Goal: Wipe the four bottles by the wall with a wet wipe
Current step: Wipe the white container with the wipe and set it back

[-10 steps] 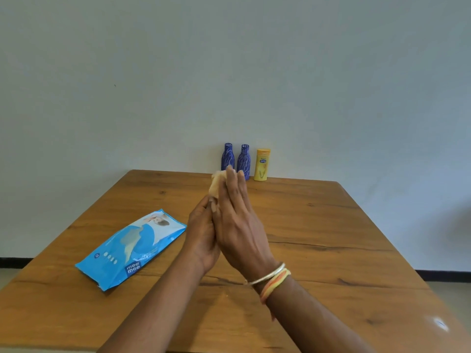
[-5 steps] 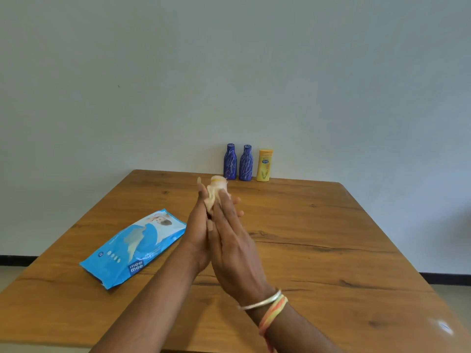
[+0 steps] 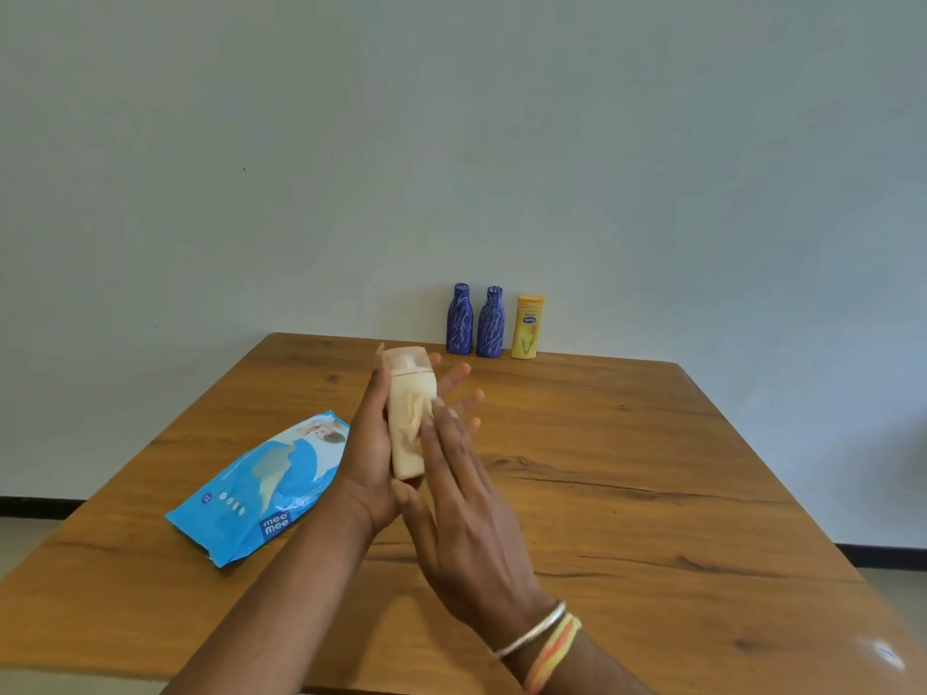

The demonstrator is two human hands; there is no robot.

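Between both hands (image 3: 426,474) lies the bottle (image 3: 409,418) (wipe-wrapped).

Blue bottles: two (image 3: 459,319) (image 3: 490,322). Yellow bottles: two (image 3: 525,327) (image 3: 409,418). Wipe pack (image 3: 261,486): one.

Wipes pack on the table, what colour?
The wipes pack is bright blue with white and pale graphics and white lettering; seen in the head view, the only one.
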